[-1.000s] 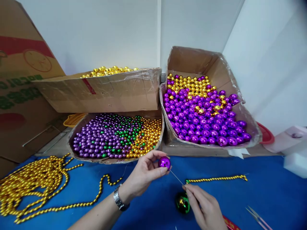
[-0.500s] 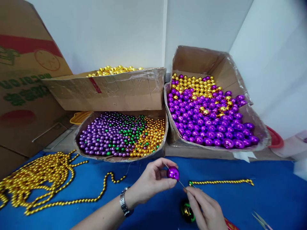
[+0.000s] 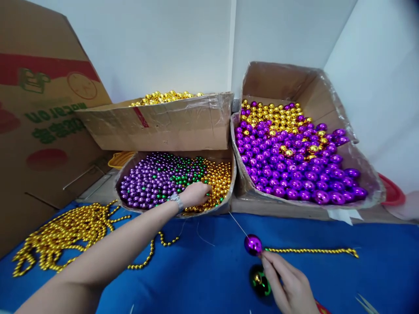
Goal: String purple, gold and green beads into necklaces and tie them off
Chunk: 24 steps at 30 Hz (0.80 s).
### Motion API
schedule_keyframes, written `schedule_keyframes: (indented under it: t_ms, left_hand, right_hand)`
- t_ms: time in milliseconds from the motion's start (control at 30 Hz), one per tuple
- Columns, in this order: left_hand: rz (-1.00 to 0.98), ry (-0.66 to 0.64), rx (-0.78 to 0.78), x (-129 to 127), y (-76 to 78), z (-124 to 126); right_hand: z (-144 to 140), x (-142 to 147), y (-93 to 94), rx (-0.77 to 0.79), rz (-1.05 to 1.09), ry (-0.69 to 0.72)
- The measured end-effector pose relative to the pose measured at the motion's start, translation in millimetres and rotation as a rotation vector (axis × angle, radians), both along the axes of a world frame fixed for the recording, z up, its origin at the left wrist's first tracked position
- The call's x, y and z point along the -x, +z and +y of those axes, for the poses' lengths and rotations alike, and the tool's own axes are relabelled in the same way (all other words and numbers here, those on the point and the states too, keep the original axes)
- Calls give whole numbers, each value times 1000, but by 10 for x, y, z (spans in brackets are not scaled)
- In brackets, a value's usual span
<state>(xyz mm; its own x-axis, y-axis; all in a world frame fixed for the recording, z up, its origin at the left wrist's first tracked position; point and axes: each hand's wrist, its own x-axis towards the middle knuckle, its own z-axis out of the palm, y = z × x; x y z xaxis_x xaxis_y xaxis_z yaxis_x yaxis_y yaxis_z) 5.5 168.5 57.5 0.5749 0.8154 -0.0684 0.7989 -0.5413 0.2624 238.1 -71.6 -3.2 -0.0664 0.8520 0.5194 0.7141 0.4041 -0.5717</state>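
My left hand reaches into a low cardboard box of small beads, over the gold ones at its right side. Its fingers are curled closed, and what is in their tips is hidden. Over the blue cloth, my right hand pinches the lower end of a long thin needle. A big shiny purple bead is threaded on that needle, right by my fingertips. Just left of the right hand lies a dark green ball with gold and green markings. Behind the hand, a short gold bead strand stretches rightward.
A larger box at the right holds big purple and gold beads. Gold balls show above another carton behind. Long gold bead strands are heaped at the left. Scissor-like metal tips show at the lower right.
My left hand has let go of the purple bead and moved up and left into the small-bead box. The purple bead has slid down the needle to my right fingertips.
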Motion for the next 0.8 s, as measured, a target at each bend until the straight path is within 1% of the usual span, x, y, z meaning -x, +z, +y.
schedule_keyframes:
  t_ms: [100,200,233,300,367,433,467,500,600,633,667,700,800]
  left_hand:
    - [71,-6,33,-130,-160,87]
    - [59,4,67,-202,-224,130]
    - [36,9,78,-206,-213,132]
    - [-40,16,106,-188,-135,104]
    - [-145,15,149,-146,-4,18]
    - [-259,3,196,-103,140,-132]
    - [-368,8,254,-87,203,-225]
    - [-516,24,350,-77,254,-325]
    - [-1028,122,790,-89,328,-614]
    - [-1144,153,917,-103,331,-692]
    - [-1202,176,997,-118,327,-756]
    - [-1233,193,1039,-134,319,-807]
    - [-1244,210,1049,-170,291,-893]
  right_hand:
    - [4,37,36,17,17,-3]
    - [-4,56,47,59,30,2]
    - [-7,58,46,67,34,1]
    - [-15,56,44,68,46,1]
    - [-19,54,48,68,62,3]
    - [-18,59,62,74,78,-1]
    - [-14,65,71,77,85,-5]
    - [-8,73,82,80,91,-11]
    - [12,104,110,72,96,-23]
    - [17,112,117,71,94,-22]
    - [19,119,124,71,92,-20]
    - [19,122,130,72,89,-19]
    - [9,121,146,75,85,-18]
